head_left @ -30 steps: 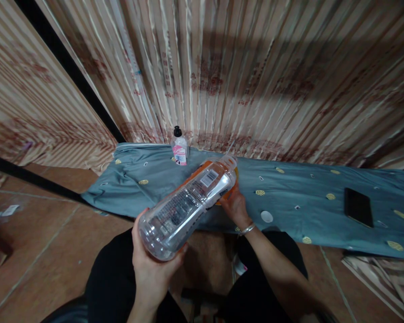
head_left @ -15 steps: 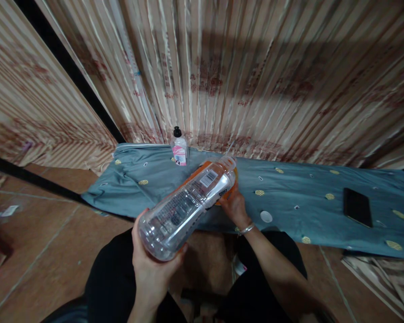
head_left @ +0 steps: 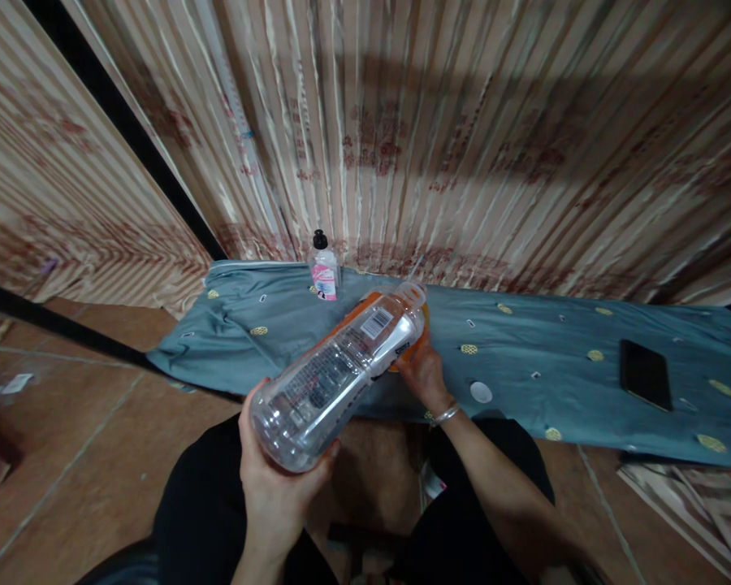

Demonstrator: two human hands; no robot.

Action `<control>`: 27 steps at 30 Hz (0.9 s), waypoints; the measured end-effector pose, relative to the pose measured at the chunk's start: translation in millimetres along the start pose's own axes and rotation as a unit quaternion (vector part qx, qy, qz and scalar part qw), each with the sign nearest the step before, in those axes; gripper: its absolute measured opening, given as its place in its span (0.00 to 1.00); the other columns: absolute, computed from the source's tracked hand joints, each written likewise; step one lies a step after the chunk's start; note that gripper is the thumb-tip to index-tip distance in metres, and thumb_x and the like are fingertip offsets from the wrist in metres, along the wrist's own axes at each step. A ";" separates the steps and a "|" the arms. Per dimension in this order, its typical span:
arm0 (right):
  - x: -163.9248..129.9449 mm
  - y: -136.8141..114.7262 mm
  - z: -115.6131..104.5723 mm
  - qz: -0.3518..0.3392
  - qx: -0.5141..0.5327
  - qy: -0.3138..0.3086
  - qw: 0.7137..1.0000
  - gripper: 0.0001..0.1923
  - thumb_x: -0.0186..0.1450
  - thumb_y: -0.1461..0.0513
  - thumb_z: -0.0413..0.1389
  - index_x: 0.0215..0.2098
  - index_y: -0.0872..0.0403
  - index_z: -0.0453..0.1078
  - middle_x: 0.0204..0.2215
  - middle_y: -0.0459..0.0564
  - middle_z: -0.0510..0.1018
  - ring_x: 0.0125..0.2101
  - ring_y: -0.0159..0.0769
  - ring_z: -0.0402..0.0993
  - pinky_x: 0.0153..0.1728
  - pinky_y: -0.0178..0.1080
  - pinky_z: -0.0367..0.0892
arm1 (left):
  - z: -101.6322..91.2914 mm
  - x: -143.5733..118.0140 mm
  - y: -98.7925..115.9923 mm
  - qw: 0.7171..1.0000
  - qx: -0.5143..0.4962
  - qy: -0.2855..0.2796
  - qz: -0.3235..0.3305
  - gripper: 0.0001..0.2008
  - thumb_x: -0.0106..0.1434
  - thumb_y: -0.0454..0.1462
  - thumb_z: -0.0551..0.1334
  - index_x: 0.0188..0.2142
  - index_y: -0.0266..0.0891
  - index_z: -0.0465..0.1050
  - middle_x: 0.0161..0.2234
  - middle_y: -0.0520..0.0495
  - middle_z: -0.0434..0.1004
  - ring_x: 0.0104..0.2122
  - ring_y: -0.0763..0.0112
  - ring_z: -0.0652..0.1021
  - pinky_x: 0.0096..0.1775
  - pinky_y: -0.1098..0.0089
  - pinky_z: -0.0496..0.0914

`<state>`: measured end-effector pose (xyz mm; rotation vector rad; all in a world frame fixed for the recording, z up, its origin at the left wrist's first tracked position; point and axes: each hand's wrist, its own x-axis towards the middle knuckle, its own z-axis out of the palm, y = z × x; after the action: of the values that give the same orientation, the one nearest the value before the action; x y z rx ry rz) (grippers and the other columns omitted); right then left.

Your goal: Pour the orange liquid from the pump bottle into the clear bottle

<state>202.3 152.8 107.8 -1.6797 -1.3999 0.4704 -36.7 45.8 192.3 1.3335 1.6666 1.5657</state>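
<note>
clear plastic bottle point(head_left: 341, 374): uncapped, tilted | left hand point(head_left: 277, 479): fingers wrapped round its base | right hand point(head_left: 423, 374): grips orange object point(head_left: 415, 345), closure unclear

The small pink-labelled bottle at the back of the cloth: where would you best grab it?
Probably around its body, just below the black cap. The small bottle stands upright on the blue cloth with the curtain close behind, so come from the front or from above; its sides look free.

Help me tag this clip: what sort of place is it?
Probably a room in a home: striped curtains hang to a tiled floor, and a teal patterned cloth spread on it holds a phone and a small bottle.
</note>
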 end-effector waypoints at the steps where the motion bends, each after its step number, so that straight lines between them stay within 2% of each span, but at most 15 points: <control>1: 0.1 -0.6 0.0 0.005 -0.005 0.000 1.000 0.47 0.62 0.53 0.64 0.74 0.63 0.56 0.56 0.67 0.82 0.56 0.61 0.82 0.54 0.57 0.79 | 0.0 0.1 -0.1 1.000 -0.002 0.000 0.000 0.49 0.45 0.48 0.81 0.65 0.41 0.70 0.59 0.40 0.77 0.55 0.51 0.81 0.58 0.58 0.76; 6: 0.3 -0.9 -0.1 0.018 -0.023 -0.004 1.000 0.48 0.61 0.52 0.66 0.73 0.63 0.58 0.56 0.68 0.82 0.56 0.59 0.82 0.55 0.55 0.79 | 0.1 0.6 -5.6 1.000 0.000 0.002 0.026 0.49 0.45 0.49 0.81 0.64 0.41 0.71 0.58 0.40 0.79 0.54 0.52 0.82 0.57 0.59 0.76; 10: 0.5 2.8 0.3 -0.004 -0.018 0.000 1.000 0.48 0.62 0.52 0.65 0.74 0.62 0.57 0.57 0.66 0.82 0.57 0.58 0.82 0.55 0.54 0.79 | 0.4 0.1 -6.5 1.000 0.005 -0.003 0.007 0.50 0.46 0.49 0.81 0.66 0.41 0.69 0.59 0.39 0.77 0.56 0.52 0.81 0.58 0.58 0.76; 14: 0.7 5.6 1.8 -0.017 -0.008 0.008 1.000 0.48 0.63 0.51 0.64 0.74 0.61 0.56 0.58 0.65 0.81 0.58 0.59 0.81 0.55 0.54 0.79 | -2.3 2.0 -11.1 0.999 0.010 -0.002 0.046 0.49 0.46 0.50 0.81 0.65 0.41 0.70 0.58 0.39 0.79 0.54 0.52 0.82 0.56 0.58 0.77; 17: 0.5 5.4 2.1 -0.018 -0.005 0.009 1.000 0.48 0.63 0.50 0.64 0.74 0.61 0.56 0.59 0.67 0.80 0.59 0.59 0.80 0.56 0.55 0.78 | -7.0 4.3 -16.5 0.998 0.026 -0.034 0.047 0.50 0.46 0.47 0.82 0.66 0.40 0.69 0.59 0.38 0.79 0.54 0.52 0.83 0.54 0.60 0.78; 22: 0.0 2.7 1.7 -0.008 -0.006 0.006 1.000 0.50 0.62 0.51 0.65 0.74 0.61 0.54 0.61 0.68 0.79 0.58 0.58 0.80 0.57 0.55 0.78 | -12.3 7.0 -19.7 0.998 0.025 -0.049 0.044 0.50 0.46 0.45 0.82 0.66 0.41 0.67 0.59 0.38 0.78 0.54 0.52 0.83 0.54 0.60 0.78; 27: -0.8 1.2 1.9 -0.001 -0.009 0.010 1.000 0.46 0.62 0.53 0.65 0.73 0.61 0.57 0.58 0.68 0.81 0.56 0.59 0.82 0.55 0.55 0.79 | -11.7 8.5 -15.9 0.998 0.029 -0.050 0.039 0.50 0.44 0.43 0.82 0.66 0.41 0.68 0.58 0.39 0.79 0.54 0.51 0.83 0.53 0.60 0.79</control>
<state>201.4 152.8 105.6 -1.6930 -1.3945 0.4412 -55.2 50.0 182.2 1.4979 1.6279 1.4779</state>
